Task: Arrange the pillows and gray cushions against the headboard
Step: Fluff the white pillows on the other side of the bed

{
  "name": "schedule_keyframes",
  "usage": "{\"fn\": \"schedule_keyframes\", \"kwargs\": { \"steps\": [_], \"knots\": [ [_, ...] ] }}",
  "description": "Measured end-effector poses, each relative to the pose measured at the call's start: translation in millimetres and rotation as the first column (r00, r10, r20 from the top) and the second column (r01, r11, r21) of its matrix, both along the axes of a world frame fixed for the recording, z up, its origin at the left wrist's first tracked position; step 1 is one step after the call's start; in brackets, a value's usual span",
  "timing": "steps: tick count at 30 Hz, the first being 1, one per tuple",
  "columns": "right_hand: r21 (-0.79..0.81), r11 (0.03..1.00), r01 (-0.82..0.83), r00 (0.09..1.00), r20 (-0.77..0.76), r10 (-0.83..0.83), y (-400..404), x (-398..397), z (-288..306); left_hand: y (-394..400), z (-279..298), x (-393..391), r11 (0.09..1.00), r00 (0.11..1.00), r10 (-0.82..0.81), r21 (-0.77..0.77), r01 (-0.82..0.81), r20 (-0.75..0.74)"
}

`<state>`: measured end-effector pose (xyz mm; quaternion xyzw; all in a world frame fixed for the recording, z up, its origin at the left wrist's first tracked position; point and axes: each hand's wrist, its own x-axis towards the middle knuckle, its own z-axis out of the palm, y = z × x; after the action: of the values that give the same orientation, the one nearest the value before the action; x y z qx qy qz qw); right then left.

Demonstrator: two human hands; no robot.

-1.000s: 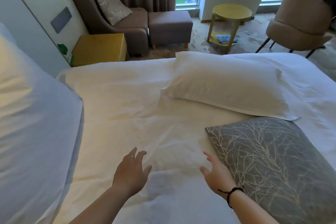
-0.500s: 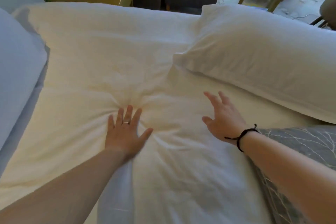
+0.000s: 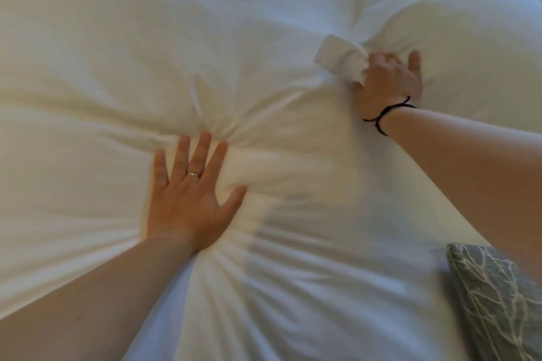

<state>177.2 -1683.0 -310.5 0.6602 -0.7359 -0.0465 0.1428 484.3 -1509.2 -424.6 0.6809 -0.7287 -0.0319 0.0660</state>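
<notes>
Head view: the right hand is clamped on the near corner of the white pillow at the upper right of the frame, fingers curled into a bunch of the case, thumb laid flat on the pillow top. The left hand is spread flat, fingers straight and apart, and is pressed into the bed at the centre of the frame, where the sheet is dimpled and creased around it. One gray cushion is seen at the lower right corner, partly cut off by the frame edge and by the right forearm. The headboard is not in view.

The step in hand is judged to be the pickup of the pillow. A grip on loose case fabric alone is likely to stretch the corner and let the filling sag, so some filling should be taken in with the cloth. The left hand is best kept as a brace until weight is shifted back, then brought to the pillow's other edge. The pillow should be lifted clear of the sheet, not dragged, so that the bed is not rucked further. The cushion is better left until the pillow is set.
</notes>
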Motion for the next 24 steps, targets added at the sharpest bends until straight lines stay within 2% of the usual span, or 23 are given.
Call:
{"fn": "schedule_keyframes", "kwargs": {
  "steps": [3, 5, 7, 10, 14, 15, 16, 18, 19, 20, 21, 24],
  "knots": [
    [-0.049, 0.997, 0.056, 0.997, 0.055, -0.054, -2, 8, -8, -1, 0, 0, 1.0, 1.0, 0.001, -0.005, -0.001, -0.012],
    [-0.015, 0.987, 0.158, 0.96, 0.235, -0.15, -3, 10, -4, -1, 0, 0, 1.0, 1.0, 0.0, -0.013, 0.0, -0.021],
    [0.024, 0.972, 0.235, 0.872, 0.435, -0.222, 1, 9, 5, -1, 0, 1, 1.0, 0.999, -0.004, -0.014, 0.003, -0.033],
    [0.064, 0.962, 0.264, 0.683, 0.692, -0.233, 28, 9, 20, 0, 3, 4, 0.999, 0.998, -0.018, 0.045, 0.021, -0.066],
    [0.146, 0.976, 0.162, 0.545, 0.811, -0.212, 106, 32, 33, -3, 25, 13, 0.966, 0.968, -0.04, 0.236, 0.101, -0.248],
    [0.164, 0.98, 0.113, 0.531, 0.824, -0.199, 129, 41, 37, -3, 37, 16, 0.943, 0.93, 0.007, 0.313, 0.116, -0.366],
    [0.183, 0.982, 0.054, 0.522, 0.833, -0.184, 152, 53, 40, 0, 52, 22, 0.903, 0.845, 0.122, 0.411, 0.123, -0.521],
    [0.229, 0.971, -0.062, 0.53, 0.832, -0.162, 191, 81, 48, 13, 87, 39, 0.866, 0.54, 0.347, 0.482, 0.13, -0.767],
    [0.248, 0.961, -0.126, 0.544, 0.827, -0.142, 210, 99, 53, 24, 105, 50, 0.877, 0.454, 0.372, 0.467, 0.113, -0.809],
    [0.255, 0.948, -0.189, 0.548, 0.829, -0.114, 228, 118, 58, 35, 123, 60, 0.894, 0.449, 0.357, 0.439, 0.089, -0.819],
    [0.258, 0.934, -0.248, 0.546, 0.833, -0.085, 248, 139, 64, 45, 139, 69, 0.919, 0.5, 0.314, 0.391, 0.054, -0.807],
    [0.252, 0.873, -0.418, 0.557, 0.83, 0.027, 322, 193, 84, 57, 177, 94, 0.983, 0.721, 0.147, 0.18, -0.032, -0.677]
  ]
}}
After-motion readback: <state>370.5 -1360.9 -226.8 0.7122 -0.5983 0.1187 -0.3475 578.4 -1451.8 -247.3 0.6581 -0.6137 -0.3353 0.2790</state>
